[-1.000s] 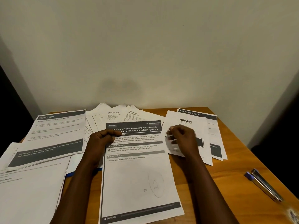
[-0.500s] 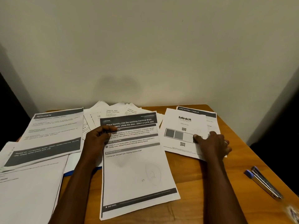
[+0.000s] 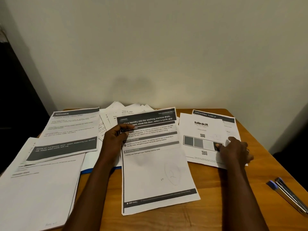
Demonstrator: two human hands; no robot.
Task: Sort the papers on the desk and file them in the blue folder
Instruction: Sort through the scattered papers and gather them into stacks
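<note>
- The head camera looks forward and down, close over the desk (image 3: 208, 205) in the lower half of the frame.
- The wall (image 3: 166, 47) fills the upper half, and the frame's edges seem slightly bent.

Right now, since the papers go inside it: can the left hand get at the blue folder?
Probably not yet: the left hand grips the laundry sheet, and the blue folder lies buried under stacked papers, only its edge showing.
</note>
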